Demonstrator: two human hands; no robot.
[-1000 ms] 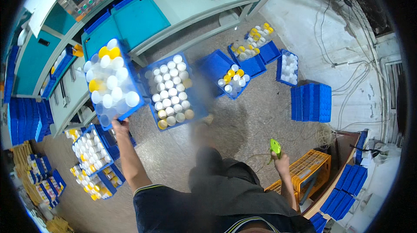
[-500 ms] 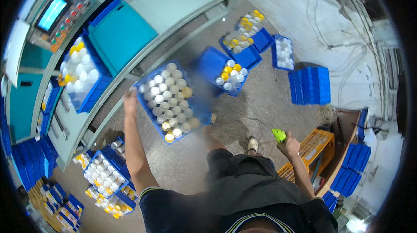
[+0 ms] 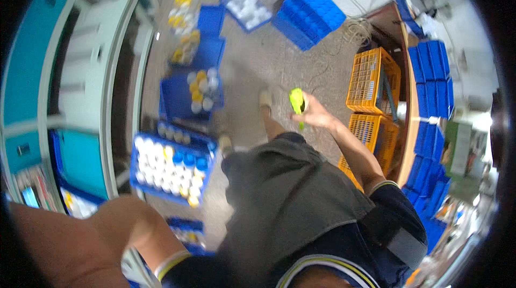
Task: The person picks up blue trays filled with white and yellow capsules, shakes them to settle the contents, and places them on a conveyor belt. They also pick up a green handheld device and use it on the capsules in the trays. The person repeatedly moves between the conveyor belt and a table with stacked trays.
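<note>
My right hand (image 3: 317, 112) is closed around a bright green air blow gun (image 3: 296, 100), held above the floor in front of me. The tool is blurred, and its thin nozzle is hard to make out. My left arm (image 3: 123, 221) is bent and lifted close to the camera at the lower left. The left hand itself is out of the picture. Just beyond that arm, a blue crate (image 3: 133, 172) on the floor holds many white containers with several yellow and blue ones among them. Neither hand touches the crate.
Farther off stand open blue bins (image 3: 177, 97) with white and yellow pieces, a crate of white pieces (image 3: 246, 9) and stacked blue crates (image 3: 314, 11). Orange crates (image 3: 371, 81) and a cable coil (image 3: 357, 31) lie to the right. Machine frames (image 3: 102, 73) line the left.
The view has swung to the right. My left arm has risen close to the camera, and its hand has left the picture. The right hand keeps hold of the blow gun.
</note>
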